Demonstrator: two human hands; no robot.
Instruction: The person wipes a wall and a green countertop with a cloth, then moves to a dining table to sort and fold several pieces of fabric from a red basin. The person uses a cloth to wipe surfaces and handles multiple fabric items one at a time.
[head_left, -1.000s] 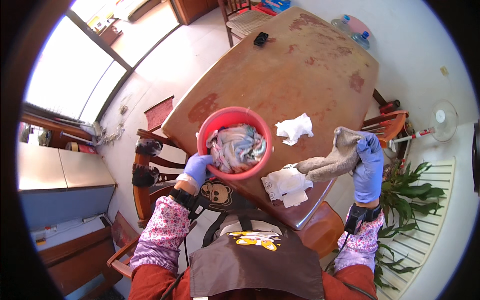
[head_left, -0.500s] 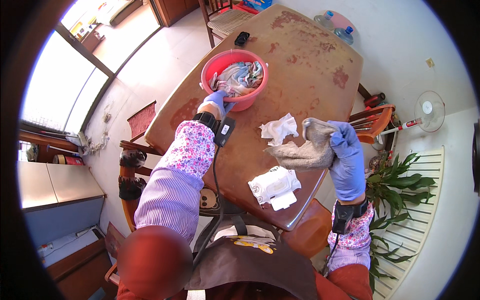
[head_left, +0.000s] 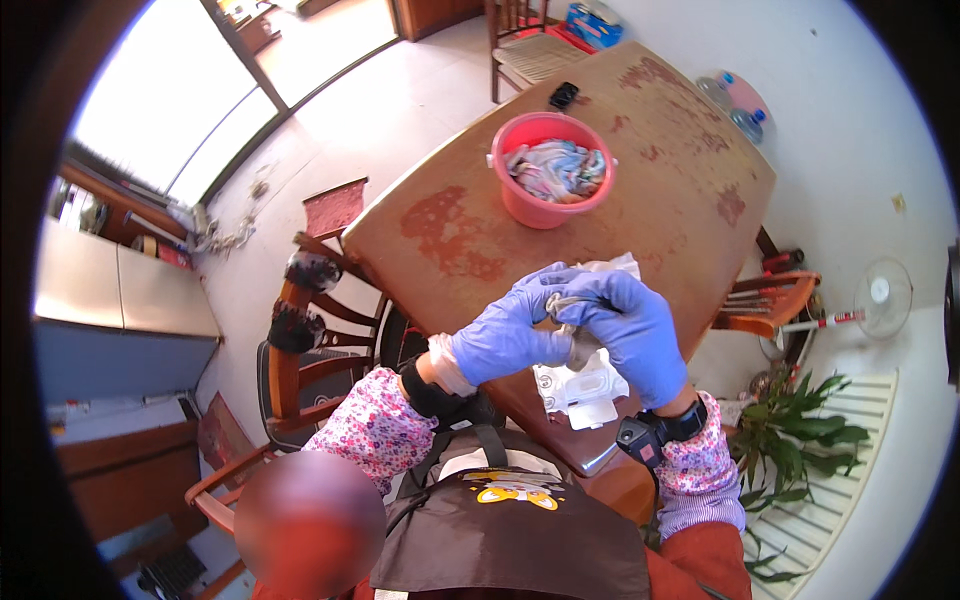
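Over the near part of the table, my two hands, both in blue-purple gloves, meet around a crumpled grey cloth (head_left: 580, 350). My left hand (head_left: 508, 332) has its fingers closed on the cloth's left side. My right hand (head_left: 632, 335) grips it from the right, fingers bent over the top. Most of the cloth is hidden between the gloves. Just below my hands lies a white pack of wipes (head_left: 590, 388), partly covered by the right glove. Behind my hands a crumpled white tissue (head_left: 625, 264) shows in part. Farther off stands a pink bucket (head_left: 540, 207) holding multicoloured cloths (head_left: 560, 170).
The worn brown table (head_left: 670, 150) has peeling patches. A small black object (head_left: 563, 95) lies behind the bucket. Wooden chairs stand at the left (head_left: 290, 350), right (head_left: 770, 305) and far side (head_left: 540, 60). Water bottles (head_left: 747, 124), a fan (head_left: 882, 295) and a plant (head_left: 800, 430) are at the right.
My left hand has let go of the bucket's rim and come back to the grey cloth. My right hand has brought the cloth left, and both hands now hold it. The view has shifted.
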